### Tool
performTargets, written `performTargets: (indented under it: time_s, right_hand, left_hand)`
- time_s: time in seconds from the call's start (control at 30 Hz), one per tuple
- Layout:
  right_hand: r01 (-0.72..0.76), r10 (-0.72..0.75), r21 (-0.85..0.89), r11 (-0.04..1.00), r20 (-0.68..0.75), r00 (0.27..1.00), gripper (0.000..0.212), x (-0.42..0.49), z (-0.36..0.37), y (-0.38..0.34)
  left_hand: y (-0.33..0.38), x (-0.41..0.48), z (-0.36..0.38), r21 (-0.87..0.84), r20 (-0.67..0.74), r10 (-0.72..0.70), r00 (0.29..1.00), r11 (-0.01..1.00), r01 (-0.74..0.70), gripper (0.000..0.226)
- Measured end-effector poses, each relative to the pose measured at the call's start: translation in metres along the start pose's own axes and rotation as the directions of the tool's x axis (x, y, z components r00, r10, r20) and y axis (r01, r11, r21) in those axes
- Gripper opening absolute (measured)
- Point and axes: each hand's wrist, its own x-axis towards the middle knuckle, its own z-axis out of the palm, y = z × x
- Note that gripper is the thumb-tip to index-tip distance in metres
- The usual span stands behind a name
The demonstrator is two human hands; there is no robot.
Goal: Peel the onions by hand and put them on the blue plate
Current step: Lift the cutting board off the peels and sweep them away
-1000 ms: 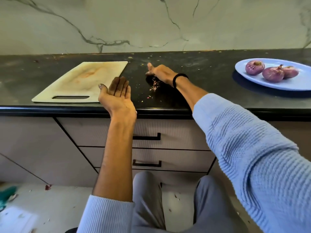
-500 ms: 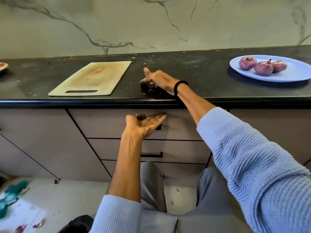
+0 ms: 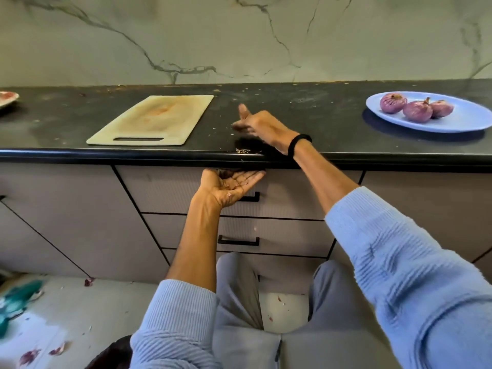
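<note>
Clearing peel scraps [image 3: 242, 151] off the desk [image 3: 327, 121] into a palm
The right hand [image 3: 259, 126] is resting near the desk's front edge, fingers [image 3: 239, 125] straight and gripping nothing, seemingly pushing the scraps to the rim. The left hand [image 3: 230, 187] is hovering just below, palm up, fingers loosely cupped, probably to catch them. Three peeled onions [image 3: 416, 110] are sitting on the blue plate [image 3: 458, 123], well apart to the right.
</note>
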Motion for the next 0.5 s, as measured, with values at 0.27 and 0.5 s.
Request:
performTargets:
  time_s: [0.27,0.5]
  right_hand:
    - [0.150,-0.154,0.046,0.988,0.101,0.983,0.068,-0.037,0.029,-0.014]
    - [0.173,-0.174,0.068,0.983,0.012,0.985,0.066,-0.048,0.057,0.000]
  left_hand:
    - [-0.003,-0.005,-0.008,-0.104,0.034,-0.034,0.999,0.994,0.038,0.061]
    - [-0.006,-0.015,-0.023,-0.187,0.062,-0.038,0.997,0.981,0.049,0.056]
